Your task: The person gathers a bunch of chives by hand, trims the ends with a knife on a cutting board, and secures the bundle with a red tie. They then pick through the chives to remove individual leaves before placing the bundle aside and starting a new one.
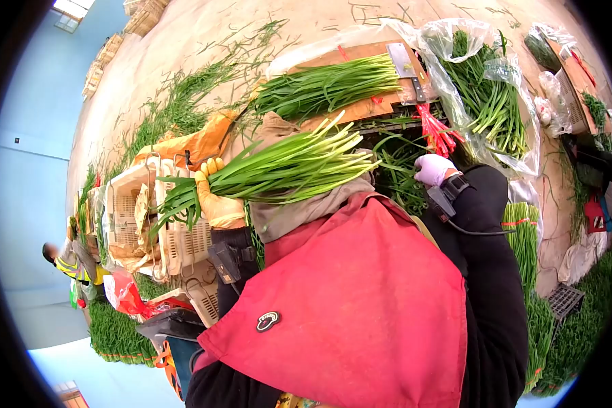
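Currently clutching untied chives (292,166) in left hand (219,204); reaching right hand (432,168), grip unclear, toward red bands (438,132); judging binding pending, another bunch (330,85) done on board (360,51).

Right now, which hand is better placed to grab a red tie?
Right, probably. The right hand sits just beside the red ties; the left hand is full, gripping the chive bunch.

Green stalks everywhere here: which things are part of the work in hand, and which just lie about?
In use: left hand, bunch of green stalks it grips, right hand, red ties beside it.
Lying about: cleaver, plastic basket, bagged greens.
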`<control>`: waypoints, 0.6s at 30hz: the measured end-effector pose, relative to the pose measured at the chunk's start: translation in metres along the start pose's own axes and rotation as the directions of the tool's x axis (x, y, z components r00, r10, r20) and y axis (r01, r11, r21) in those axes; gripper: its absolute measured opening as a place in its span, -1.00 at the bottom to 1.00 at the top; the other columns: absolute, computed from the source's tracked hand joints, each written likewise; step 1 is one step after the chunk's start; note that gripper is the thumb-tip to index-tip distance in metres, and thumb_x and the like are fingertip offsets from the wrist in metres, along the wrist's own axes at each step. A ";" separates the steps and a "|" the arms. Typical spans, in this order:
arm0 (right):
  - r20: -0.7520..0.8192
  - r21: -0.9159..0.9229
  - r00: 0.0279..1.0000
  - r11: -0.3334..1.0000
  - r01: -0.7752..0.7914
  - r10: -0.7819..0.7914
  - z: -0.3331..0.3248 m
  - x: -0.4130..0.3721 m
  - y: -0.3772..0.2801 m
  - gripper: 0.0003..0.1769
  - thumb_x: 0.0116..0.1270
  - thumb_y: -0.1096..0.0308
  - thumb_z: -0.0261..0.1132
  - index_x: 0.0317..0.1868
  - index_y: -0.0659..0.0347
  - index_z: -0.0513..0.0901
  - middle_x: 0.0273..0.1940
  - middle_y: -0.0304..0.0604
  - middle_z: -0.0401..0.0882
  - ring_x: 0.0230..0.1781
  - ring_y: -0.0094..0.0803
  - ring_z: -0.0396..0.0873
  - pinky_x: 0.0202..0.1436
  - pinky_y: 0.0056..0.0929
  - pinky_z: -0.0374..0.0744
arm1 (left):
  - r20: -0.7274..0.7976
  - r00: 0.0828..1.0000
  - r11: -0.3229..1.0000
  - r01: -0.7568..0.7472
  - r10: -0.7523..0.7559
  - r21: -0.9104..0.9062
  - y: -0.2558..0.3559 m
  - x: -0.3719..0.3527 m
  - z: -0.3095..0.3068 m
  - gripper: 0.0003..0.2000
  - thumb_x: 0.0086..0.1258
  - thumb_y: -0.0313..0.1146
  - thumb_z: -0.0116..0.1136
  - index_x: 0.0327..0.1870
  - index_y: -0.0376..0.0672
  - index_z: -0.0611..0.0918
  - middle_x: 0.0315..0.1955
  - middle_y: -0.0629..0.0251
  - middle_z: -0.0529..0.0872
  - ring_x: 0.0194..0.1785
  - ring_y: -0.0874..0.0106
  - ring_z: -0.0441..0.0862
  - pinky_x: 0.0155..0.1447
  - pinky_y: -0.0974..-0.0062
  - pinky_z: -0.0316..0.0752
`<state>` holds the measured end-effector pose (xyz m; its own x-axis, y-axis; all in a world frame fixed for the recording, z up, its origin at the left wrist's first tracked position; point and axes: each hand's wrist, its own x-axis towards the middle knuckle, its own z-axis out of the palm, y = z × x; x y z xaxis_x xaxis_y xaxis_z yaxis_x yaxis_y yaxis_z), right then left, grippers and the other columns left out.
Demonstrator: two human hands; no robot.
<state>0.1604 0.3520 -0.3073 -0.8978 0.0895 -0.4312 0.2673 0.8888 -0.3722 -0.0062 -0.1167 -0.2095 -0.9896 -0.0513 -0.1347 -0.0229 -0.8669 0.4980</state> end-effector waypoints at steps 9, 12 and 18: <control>-0.516 0.234 0.713 0.723 0.650 -0.474 -0.034 -0.025 -0.121 -0.70 0.34 0.31 0.22 0.06 -0.03 0.71 -0.23 -0.07 0.70 -0.22 -0.14 0.69 -0.09 -0.26 0.62 | 0.063 0.998 0.999 -0.003 0.001 0.033 -0.001 -0.002 0.006 -0.79 0.48 -0.25 0.16 -0.08 -0.18 0.71 -0.04 0.22 0.77 0.10 0.26 0.67 0.30 0.13 0.54; -0.313 0.183 0.748 0.736 0.652 -0.585 -0.036 -0.016 -0.172 -0.60 0.33 0.31 0.23 0.17 -0.18 0.65 -0.23 -0.06 0.68 -0.21 -0.08 0.67 -0.10 -0.20 0.61 | 0.016 1.000 0.998 -0.012 0.011 0.057 -0.004 -0.006 0.017 -0.81 0.47 -0.25 0.19 -0.11 -0.16 0.70 -0.05 0.19 0.76 0.09 0.25 0.67 0.26 0.18 0.58; -0.330 0.094 0.814 0.841 0.533 -0.479 -0.027 0.007 -0.174 -0.80 0.33 0.21 0.16 -0.18 0.08 0.64 -0.32 -0.03 0.66 -0.24 -0.01 0.66 -0.17 -0.11 0.61 | -0.017 0.999 0.996 -0.047 0.048 0.070 -0.001 -0.008 0.018 -0.81 0.46 -0.24 0.21 -0.13 -0.16 0.70 -0.06 0.19 0.76 0.07 0.25 0.68 0.25 0.18 0.59</control>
<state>0.0978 0.2101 -0.2229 -0.9739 -0.2044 0.0986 -0.2208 0.7532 -0.6197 -0.0013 -0.1063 -0.1939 -0.9870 -0.1009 -0.1249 0.0133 -0.8267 0.5625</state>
